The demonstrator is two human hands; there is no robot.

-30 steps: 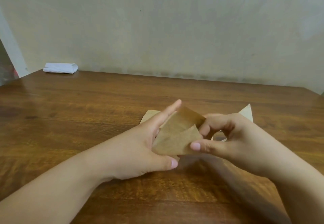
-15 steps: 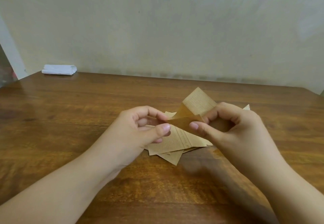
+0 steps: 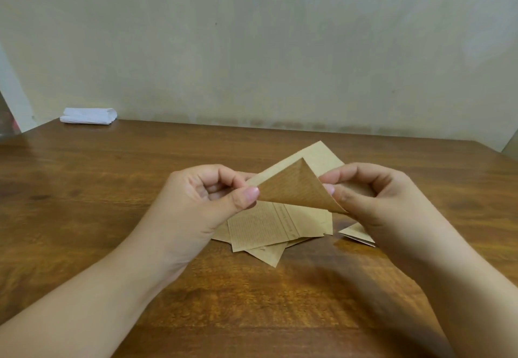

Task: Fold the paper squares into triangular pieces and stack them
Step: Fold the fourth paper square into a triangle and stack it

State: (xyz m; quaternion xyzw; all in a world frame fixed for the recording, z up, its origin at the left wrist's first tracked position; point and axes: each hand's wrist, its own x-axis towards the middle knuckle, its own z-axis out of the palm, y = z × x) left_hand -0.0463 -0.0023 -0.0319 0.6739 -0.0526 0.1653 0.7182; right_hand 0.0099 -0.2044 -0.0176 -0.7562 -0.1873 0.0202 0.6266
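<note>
Head view: fingers [image 3: 246, 193] pinching paper square [image 3: 297, 186]

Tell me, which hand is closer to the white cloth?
Left. The left hand sits on the same side as the white cloth, which lies at the table's far left corner; the right hand is farther across.

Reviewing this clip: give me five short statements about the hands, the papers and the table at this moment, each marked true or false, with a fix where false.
1. Both hands pinch one brown paper held above the table. True: left hand and right hand each grip an edge.
2. The held paper lies flat. False: its near corner is folded up over the sheet.
3. A loose pile of papers lies under the hands. True.
4. A white cloth sits beside the pile. False: it is at the far left corner of the table.
5. A folded piece lies by the right hand. True.
</note>
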